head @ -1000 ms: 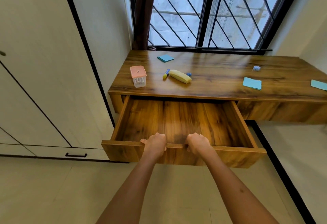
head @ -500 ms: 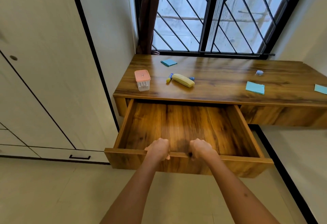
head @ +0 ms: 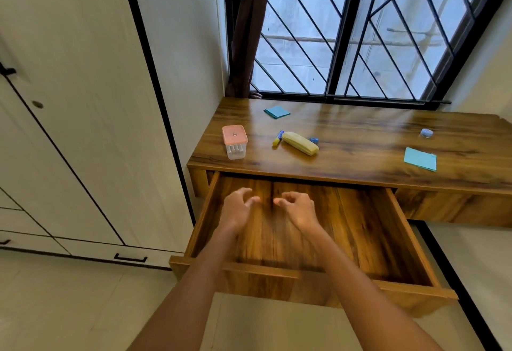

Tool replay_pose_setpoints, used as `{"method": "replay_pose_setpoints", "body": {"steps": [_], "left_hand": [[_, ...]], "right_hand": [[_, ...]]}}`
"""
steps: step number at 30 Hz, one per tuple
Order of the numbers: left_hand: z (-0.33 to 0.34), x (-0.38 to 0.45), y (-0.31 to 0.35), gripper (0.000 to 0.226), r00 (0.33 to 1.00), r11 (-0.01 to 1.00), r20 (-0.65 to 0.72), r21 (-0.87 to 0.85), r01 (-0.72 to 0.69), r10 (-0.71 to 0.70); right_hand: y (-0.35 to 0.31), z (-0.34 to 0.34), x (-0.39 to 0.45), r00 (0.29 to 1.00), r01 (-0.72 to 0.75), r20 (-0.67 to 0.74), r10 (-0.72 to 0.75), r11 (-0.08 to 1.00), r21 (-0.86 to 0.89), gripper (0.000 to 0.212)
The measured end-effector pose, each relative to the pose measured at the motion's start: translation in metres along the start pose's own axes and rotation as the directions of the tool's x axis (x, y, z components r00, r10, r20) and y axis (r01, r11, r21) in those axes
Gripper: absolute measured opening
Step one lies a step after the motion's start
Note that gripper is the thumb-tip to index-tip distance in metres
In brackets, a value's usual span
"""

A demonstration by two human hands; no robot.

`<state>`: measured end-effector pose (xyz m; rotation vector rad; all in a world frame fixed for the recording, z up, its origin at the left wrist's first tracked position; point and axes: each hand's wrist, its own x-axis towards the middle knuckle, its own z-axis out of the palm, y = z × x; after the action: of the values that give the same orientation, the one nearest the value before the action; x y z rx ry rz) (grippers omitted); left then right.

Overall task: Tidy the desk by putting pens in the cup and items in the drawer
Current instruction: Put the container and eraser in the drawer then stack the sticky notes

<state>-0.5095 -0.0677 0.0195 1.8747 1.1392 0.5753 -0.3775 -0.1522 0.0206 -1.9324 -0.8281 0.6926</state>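
The wooden drawer (head: pixel 393 242) under the desk (head: pixel 360 145) stands pulled out, with nothing inside. My left hand (head: pixel 235 209) and my right hand (head: pixel 297 209) hover side by side above the drawer's inside, fingers curled apart, holding nothing. On the desk top lie a clear box with a pink lid (head: pixel 235 141), a yellow case (head: pixel 300 143) with a blue-and-yellow pen (head: pixel 278 138) beside it, a small blue object (head: pixel 314 140) behind the case, two blue paper pads (head: pixel 277 112) (head: pixel 420 158) and a small blue round item (head: pixel 426 132). No cup is in view.
White cupboard doors with black handles (head: pixel 69 128) fill the left side. A barred window (head: pixel 346 31) and a brown curtain (head: pixel 249 31) stand behind the desk. The pulled-out drawer front (head: pixel 277 281) juts over the pale floor.
Both hands have let go of the drawer's front edge and moved forward over the drawer's inside, fingers now spread. The view has shifted closer and lower.
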Motion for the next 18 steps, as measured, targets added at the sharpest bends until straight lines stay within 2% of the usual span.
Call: {"method": "replay_pose_setpoints", "body": {"steps": [4, 9, 18], "left_hand": [[-0.027, 0.054, 0.018, 0.04, 0.971, 0.992, -0.229, -0.12, 0.045, -0.072], [-0.046, 0.118, 0.034, 0.042, 0.929, 0.972, -0.32, -0.196, 0.13, -0.188], [-0.038, 0.214, 0.033, 0.034, 0.891, 0.938, -0.331, -0.263, 0.228, -0.309]], "right_hand": [[-0.038, 0.023, 0.057, 0.995, -0.067, -0.055, 0.079, 0.98, 0.186, 0.033], [-0.076, 0.051, 0.134, 0.982, -0.173, -0.009, 0.187, 0.923, 0.344, 0.024], [-0.099, 0.079, 0.247, 0.988, -0.153, -0.017, 0.156, 0.98, 0.129, 0.038]]}}
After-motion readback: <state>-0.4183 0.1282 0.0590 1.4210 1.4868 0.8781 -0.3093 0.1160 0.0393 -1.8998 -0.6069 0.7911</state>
